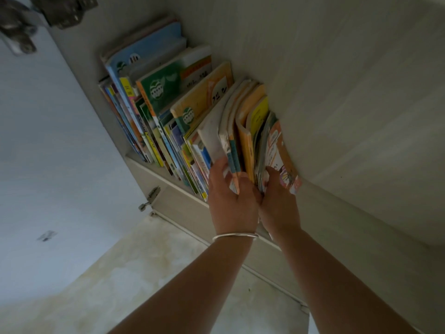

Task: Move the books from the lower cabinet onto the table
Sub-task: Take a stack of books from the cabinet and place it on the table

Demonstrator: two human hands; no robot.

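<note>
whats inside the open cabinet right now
A tightly packed row of thin books standing on edge. The left hand and right hand grip a bundle at the row's right end. Any table is out of view.

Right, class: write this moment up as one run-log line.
stage: grasping | left hand: grips white-and-orange paperback books | right hand: grips orange-covered thin booklets | place: pale wooden lower cabinet | table: unseen

The print on the book covers (192,97) is too blurred to read.
</note>
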